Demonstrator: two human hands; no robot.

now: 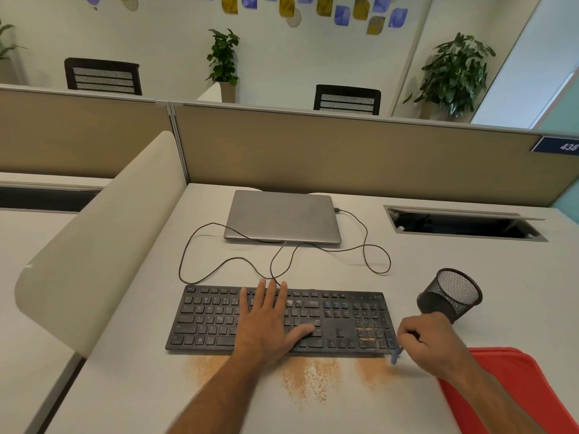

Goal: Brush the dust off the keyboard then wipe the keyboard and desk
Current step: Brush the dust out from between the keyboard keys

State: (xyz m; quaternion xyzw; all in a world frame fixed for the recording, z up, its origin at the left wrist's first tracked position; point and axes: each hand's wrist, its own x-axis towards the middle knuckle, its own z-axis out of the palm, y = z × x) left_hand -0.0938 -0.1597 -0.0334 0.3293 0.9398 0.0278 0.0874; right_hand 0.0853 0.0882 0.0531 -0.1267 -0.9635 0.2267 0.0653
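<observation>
A black keyboard (341, 321) lies on the grey desk (438, 261). My left hand (269, 321) rests flat on its middle keys with fingers straight. My right hand (429, 343) grips a small blue brush (396, 355), whose bristles are at the keyboard's front right corner. Orange-brown dust (369, 335) clings to the number pad. More of this dust (308, 380) lies in patches on the desk along the keyboard's front edge. A red cloth (517, 386) lies at the front right, partly under my right forearm.
A shut grey laptop (282, 217) sits behind the keyboard, with a thin black cable (366, 245) looping between them. A black mesh pen cup (451, 294) stands to the keyboard's right. A cable hatch (463, 223) opens at the back right. Partitions bound the desk at the left and back.
</observation>
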